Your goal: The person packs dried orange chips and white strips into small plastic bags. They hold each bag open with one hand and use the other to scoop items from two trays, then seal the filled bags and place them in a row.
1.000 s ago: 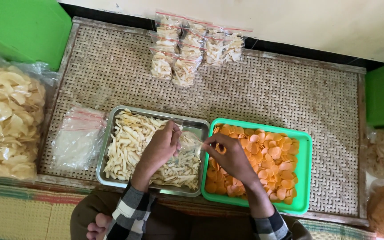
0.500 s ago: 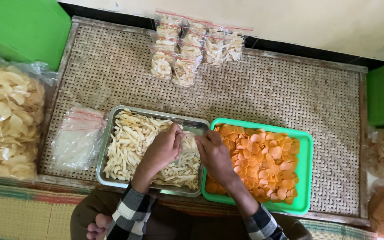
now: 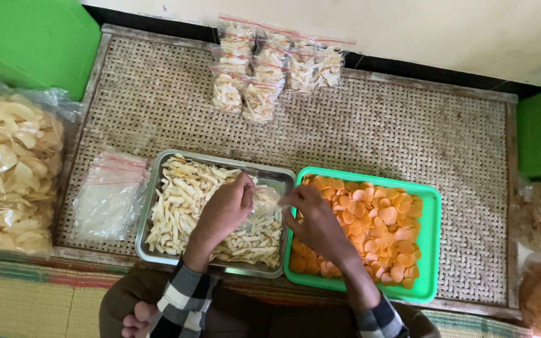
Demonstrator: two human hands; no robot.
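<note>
A woven rattan bench (image 3: 408,131) carries your work, with sealed snack packets (image 3: 270,69) at the far edge. Your left hand (image 3: 223,209) pinches a small clear bag (image 3: 265,199) over the steel tray (image 3: 277,174) of pale stick crackers (image 3: 180,200); your right hand (image 3: 311,219), fingers pressed together, meets the bag's mouth beside the green tray (image 3: 432,250) of orange chips (image 3: 377,225). You seem mid-filling; next, hold the mouth wide.
</note>
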